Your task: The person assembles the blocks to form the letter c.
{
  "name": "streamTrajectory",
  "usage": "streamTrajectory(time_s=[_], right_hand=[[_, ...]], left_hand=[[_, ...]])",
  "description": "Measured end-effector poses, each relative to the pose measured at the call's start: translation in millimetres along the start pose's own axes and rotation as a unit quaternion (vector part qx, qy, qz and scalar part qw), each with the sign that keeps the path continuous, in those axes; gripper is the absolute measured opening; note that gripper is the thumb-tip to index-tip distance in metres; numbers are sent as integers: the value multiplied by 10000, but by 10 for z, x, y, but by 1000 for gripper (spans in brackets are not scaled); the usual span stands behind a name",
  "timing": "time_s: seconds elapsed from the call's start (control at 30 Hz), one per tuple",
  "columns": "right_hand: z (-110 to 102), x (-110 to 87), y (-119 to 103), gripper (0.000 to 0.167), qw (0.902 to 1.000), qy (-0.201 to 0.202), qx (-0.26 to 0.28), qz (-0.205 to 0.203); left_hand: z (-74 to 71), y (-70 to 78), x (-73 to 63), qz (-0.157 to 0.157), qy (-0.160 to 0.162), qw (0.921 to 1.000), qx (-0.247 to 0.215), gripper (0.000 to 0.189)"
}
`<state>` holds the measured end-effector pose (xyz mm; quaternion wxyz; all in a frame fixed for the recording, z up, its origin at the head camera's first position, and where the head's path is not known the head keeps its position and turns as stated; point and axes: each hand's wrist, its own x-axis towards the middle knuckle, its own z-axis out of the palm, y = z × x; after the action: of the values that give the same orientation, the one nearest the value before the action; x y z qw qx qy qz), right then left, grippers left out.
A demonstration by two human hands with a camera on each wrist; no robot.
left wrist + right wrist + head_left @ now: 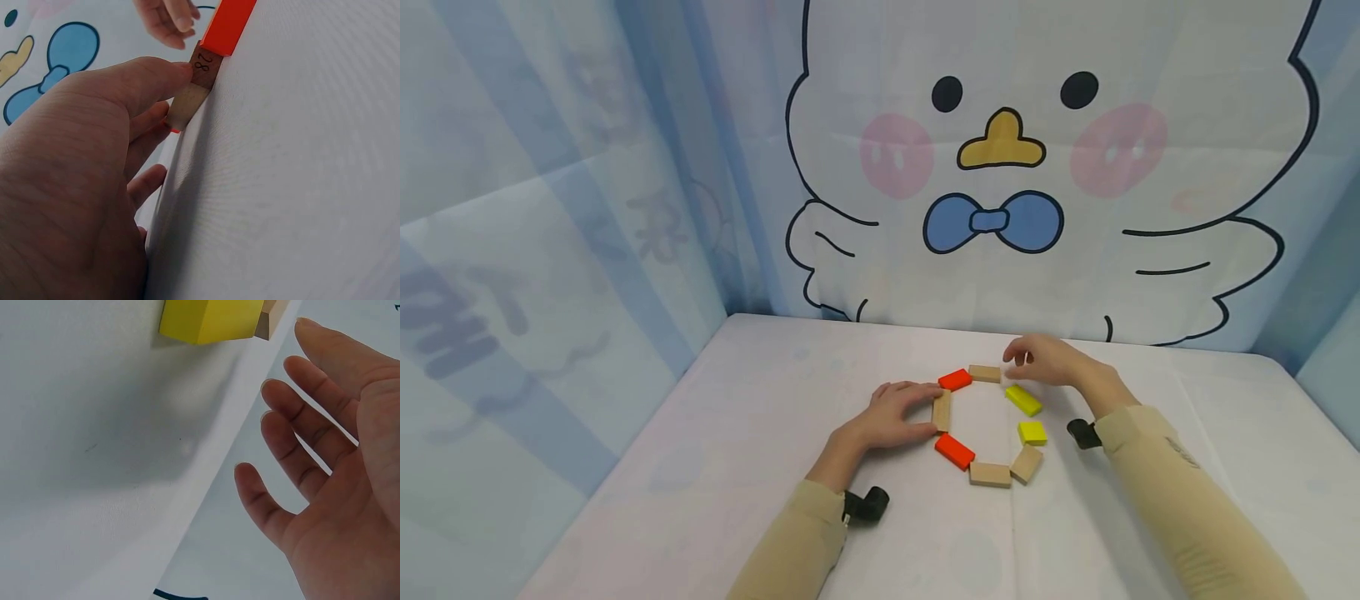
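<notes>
Wooden blocks form a ring on the table. My left hand [901,414] holds a plain wooden block [942,412] on the ring's left side, thumb at its near end and fingers at its far end. In the left wrist view, that block [201,67] bears the number 28, beside a red block [229,26]. My right hand [1047,360], holding nothing, hovers with loosely bent fingers at the far right of the ring. Closest to it are a yellow block [1023,400] and a plain block [984,373]. In the right wrist view, its fingers are spread below a yellow block [212,320].
Around the ring lie a far red block [955,380], a near red block [955,452], a smaller-looking yellow block [1032,432] and two plain blocks, one at the front [990,475], one tilted [1027,463]. Behind the white-covered table [760,375] hangs a cartoon-printed curtain [1000,283].
</notes>
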<state>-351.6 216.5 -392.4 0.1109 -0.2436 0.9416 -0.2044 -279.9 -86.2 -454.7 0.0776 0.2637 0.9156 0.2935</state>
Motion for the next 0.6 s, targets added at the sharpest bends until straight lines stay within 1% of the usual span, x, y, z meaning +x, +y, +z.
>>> streamTrajectory(time_s=[0.17, 0.23, 0.4, 0.6], right_hand=[[2, -83, 33, 25, 10000, -23, -31, 35], [8, -108, 47, 26, 10000, -59, -30, 72], [6, -171, 51, 29, 9999, -87, -65, 15], [-11, -260, 36, 32, 9998, -166, -21, -44]], left_hand=[[5, -1, -1, 14, 20, 10000, 0, 59], [7, -2, -3, 10, 19, 10000, -11, 59], [5, 5, -9, -5, 7, 10000, -44, 59], [0, 18, -5, -32, 17, 10000, 19, 59]])
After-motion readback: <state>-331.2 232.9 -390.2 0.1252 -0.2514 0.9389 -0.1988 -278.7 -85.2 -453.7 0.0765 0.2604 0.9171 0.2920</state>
